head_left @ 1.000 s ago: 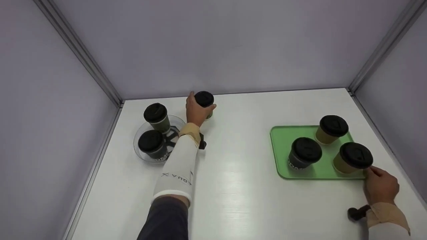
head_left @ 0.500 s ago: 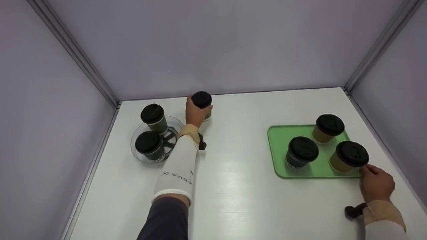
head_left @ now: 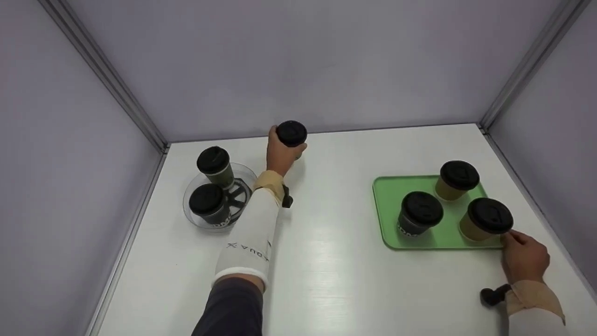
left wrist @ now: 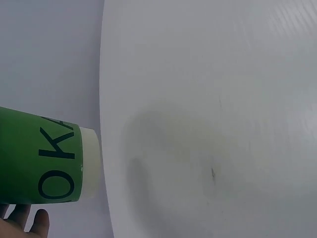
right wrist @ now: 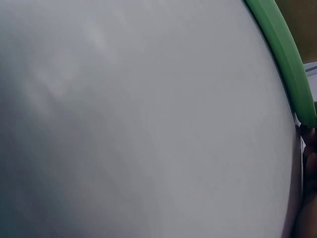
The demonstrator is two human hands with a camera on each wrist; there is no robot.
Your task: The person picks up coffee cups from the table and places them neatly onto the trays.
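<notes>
Near the back wall, my left hand [head_left: 281, 155] grips a green paper cup [left wrist: 37, 156] by its side. Its black lid [head_left: 291, 133] faces up in the head view. The left wrist view shows dark letters on the cup and its pale base off the table. My right hand [head_left: 526, 257] pinches the near right corner of a green tray [head_left: 389, 205]. On that tray stand two brown cups [head_left: 450, 190] [head_left: 475, 227] and a dark grey cup [head_left: 411, 225], all with black lids. In the right wrist view the fingertips [right wrist: 308, 135] touch the tray's rim.
On the left, a clear round plate [head_left: 190, 218] holds a green lidded cup [head_left: 221, 178] and a dark grey lidded cup [head_left: 218, 217]. Grey walls [head_left: 317, 65] enclose the white table [head_left: 322, 261] at the back and both sides.
My left hand has raised the green cup off the table and shifted it slightly right. My right hand stays at the tray corner. The view has turned a little.
</notes>
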